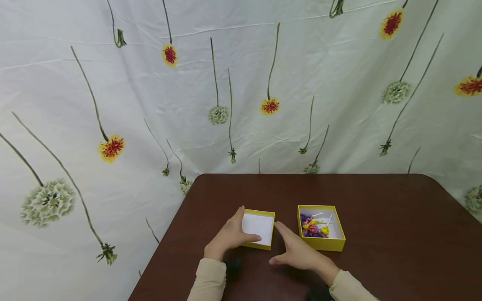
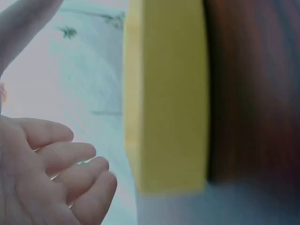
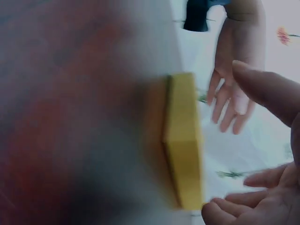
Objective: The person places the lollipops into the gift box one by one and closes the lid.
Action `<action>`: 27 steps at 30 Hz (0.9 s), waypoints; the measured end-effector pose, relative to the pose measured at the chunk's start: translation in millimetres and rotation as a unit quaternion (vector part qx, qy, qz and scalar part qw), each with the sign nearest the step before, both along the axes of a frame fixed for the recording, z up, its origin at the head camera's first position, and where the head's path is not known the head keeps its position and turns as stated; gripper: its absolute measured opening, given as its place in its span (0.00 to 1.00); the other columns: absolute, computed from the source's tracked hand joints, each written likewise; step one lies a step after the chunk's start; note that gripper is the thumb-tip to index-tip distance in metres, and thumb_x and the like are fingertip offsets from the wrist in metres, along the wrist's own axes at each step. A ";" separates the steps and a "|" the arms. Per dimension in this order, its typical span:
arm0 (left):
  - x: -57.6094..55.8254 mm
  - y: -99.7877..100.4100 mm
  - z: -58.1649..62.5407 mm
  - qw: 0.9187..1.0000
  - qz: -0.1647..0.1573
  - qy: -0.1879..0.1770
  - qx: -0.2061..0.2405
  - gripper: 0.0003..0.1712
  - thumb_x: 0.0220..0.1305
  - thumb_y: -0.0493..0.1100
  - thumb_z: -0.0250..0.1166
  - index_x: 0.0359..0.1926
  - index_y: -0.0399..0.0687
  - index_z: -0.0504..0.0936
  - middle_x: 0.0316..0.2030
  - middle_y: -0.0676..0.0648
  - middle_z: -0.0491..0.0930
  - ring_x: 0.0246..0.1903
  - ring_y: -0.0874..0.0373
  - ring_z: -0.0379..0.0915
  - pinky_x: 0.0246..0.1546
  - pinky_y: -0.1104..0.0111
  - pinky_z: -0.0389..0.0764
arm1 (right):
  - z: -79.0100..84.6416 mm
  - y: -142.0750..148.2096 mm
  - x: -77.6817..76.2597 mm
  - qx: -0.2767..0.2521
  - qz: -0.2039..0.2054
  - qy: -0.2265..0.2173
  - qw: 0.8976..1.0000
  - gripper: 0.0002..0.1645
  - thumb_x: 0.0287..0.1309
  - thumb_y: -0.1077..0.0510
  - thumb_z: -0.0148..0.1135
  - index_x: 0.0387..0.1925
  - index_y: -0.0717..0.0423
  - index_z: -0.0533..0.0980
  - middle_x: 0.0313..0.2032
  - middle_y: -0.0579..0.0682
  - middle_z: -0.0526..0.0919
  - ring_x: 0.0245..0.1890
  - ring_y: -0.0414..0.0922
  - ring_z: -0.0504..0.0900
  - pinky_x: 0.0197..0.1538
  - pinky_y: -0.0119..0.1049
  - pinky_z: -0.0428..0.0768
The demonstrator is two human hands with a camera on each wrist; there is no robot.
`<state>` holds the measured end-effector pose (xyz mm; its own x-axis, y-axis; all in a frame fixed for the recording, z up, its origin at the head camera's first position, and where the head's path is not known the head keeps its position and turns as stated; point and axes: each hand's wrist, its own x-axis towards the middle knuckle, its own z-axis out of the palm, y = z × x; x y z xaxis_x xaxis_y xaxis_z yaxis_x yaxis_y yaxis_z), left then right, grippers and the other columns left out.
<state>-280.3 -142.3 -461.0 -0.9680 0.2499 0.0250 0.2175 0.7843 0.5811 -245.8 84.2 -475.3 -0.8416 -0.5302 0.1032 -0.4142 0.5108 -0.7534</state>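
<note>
A shallow yellow box part with a white inside, perhaps a lid, lies inner side up on the table. My left hand hovers at its left side, thumb stretched across the near edge in the head view, fingers loosely extended in the left wrist view. At the opposite side, my right hand has its fingertips close to the right edge, with thumb and fingers spread apart. Right of that hand stands a deeper yellow box, holding several lollipops in purple, yellow and red wrappers.
Both boxes rest on a dark brown table with rounded far corners. Behind it and along the left hangs a white cloth printed with flowers and dandelions. Beige sleeves cover the forearms.
</note>
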 end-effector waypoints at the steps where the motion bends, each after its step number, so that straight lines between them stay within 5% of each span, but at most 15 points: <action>1: 0.3 -4.8 -2.2 1.000 0.000 -0.007 0.006 0.67 0.36 0.65 0.70 0.68 0.38 0.44 0.66 0.38 0.49 0.62 0.45 0.55 0.58 0.53 0.62 | -3.2 -2.6 -0.4 0.000 -0.005 -0.012 1.000 0.62 0.38 0.42 0.69 0.66 0.64 0.46 0.66 0.64 0.50 0.65 0.58 0.52 0.61 0.56 0.57; 3: 1.3 -13.2 -6.2 1.000 -0.001 -0.022 0.015 0.68 0.35 0.63 0.71 0.68 0.36 0.41 0.67 0.37 0.45 0.64 0.44 0.49 0.60 0.52 0.59 | -7.6 -7.0 -2.0 0.001 -0.019 -0.029 0.999 0.64 0.37 0.42 0.70 0.66 0.67 0.45 0.65 0.66 0.49 0.65 0.60 0.51 0.61 0.58 0.55; 8: 2.9 -25.1 -11.6 0.998 -0.005 -0.055 0.032 0.69 0.35 0.59 0.73 0.68 0.37 0.40 0.63 0.37 0.56 0.58 0.46 0.60 0.55 0.52 0.65 | -9.2 -14.9 -10.3 -0.011 -0.056 -0.059 0.997 0.67 0.36 0.43 0.71 0.65 0.71 0.42 0.64 0.68 0.50 0.64 0.62 0.52 0.60 0.58 0.57; 17: 0.9 -27.3 -20.2 0.999 -0.017 -0.018 0.023 0.60 0.40 0.56 0.71 0.66 0.34 0.49 0.61 0.35 0.61 0.55 0.46 0.65 0.52 0.55 0.69 | -5.5 -21.2 -20.4 -0.019 -0.091 -0.106 0.990 0.65 0.37 0.47 0.71 0.65 0.70 0.42 0.62 0.68 0.58 0.60 0.59 0.63 0.55 0.50 0.68; 27: 3.4 -28.3 -22.1 0.999 -0.012 -0.017 0.027 0.51 0.40 0.55 0.71 0.64 0.44 0.59 0.56 0.43 0.69 0.51 0.52 0.69 0.48 0.58 0.71 | -10.3 -25.6 -24.2 -0.057 -0.088 -0.080 0.991 0.44 0.45 0.64 0.65 0.62 0.68 0.54 0.59 0.65 0.65 0.57 0.58 0.67 0.51 0.46 0.73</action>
